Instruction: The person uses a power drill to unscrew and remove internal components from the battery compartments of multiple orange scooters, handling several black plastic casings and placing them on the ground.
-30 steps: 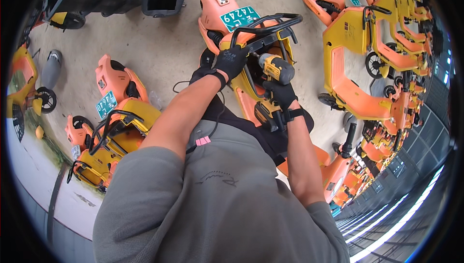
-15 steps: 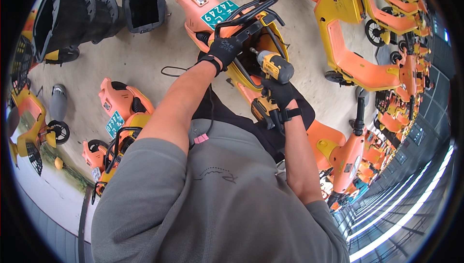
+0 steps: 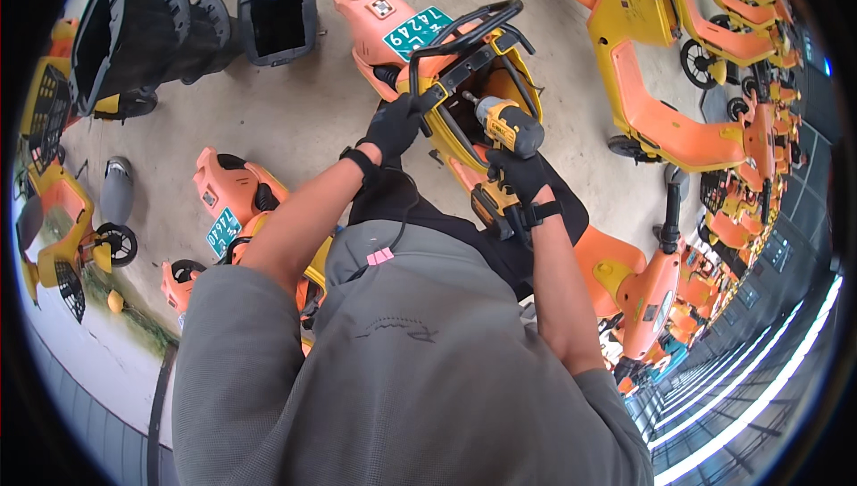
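Observation:
My right hand (image 3: 522, 174), in a black glove, is wrapped round the grip of a yellow and black cordless impact driver (image 3: 511, 126). The tool's socket tip points up and left over the open seat compartment (image 3: 460, 120) of an orange and yellow scooter (image 3: 366, 22). My left hand (image 3: 393, 129), also gloved in black, is at the left rim of that compartment, beside the end of a black metal bracket (image 3: 457, 75). Its fingers look bent together; whatever they may hold is hidden. A black tubular rack (image 3: 473, 22) rises behind the bracket, next to a green plate (image 3: 417, 33).
Black storage bins (image 3: 277, 17) stand on the floor at the far left. Another scooter (image 3: 237, 187) is close by my left arm, and a grey seat (image 3: 117, 193) lies farther left. Rows of scooters (image 3: 669, 120) fill the right side.
My left hand has drawn back down and left from the bracket toward the compartment's left edge. The right hand and impact driver keep nearly the same place over the scooter.

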`<state>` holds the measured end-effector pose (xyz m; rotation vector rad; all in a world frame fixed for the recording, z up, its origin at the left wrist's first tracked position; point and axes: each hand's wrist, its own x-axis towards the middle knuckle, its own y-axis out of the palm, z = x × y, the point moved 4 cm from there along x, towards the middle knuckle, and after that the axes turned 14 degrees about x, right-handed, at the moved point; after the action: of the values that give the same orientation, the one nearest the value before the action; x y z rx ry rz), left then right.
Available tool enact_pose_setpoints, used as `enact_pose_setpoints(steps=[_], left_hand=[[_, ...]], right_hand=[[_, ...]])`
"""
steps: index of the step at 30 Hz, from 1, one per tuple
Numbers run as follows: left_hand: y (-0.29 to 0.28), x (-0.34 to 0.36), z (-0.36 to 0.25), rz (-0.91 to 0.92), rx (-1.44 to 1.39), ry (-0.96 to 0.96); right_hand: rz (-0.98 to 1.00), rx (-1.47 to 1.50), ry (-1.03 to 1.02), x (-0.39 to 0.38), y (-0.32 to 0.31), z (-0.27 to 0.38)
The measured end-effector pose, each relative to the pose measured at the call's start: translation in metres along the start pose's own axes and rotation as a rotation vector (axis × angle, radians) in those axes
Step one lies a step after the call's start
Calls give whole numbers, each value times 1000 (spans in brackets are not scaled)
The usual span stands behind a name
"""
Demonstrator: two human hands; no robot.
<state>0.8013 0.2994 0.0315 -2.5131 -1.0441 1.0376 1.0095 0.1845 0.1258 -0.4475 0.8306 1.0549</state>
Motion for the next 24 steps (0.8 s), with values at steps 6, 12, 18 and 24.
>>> enact_pose_setpoints(steps=[6,12,18,24], left_hand=[[-17,-15,75,-109,-249,-126],[-83,-16,103,-393,-717,-334],[-150,4,102,-578,-533,-478],[-54,-17,183,-233,66,-494]], right_hand=[[35,-138,-65,25,-8,-22],[49,-271,39,27,-2,-14],[60,-248,-72,30,4,-9],[110,-332,-65,44,19,-7]])
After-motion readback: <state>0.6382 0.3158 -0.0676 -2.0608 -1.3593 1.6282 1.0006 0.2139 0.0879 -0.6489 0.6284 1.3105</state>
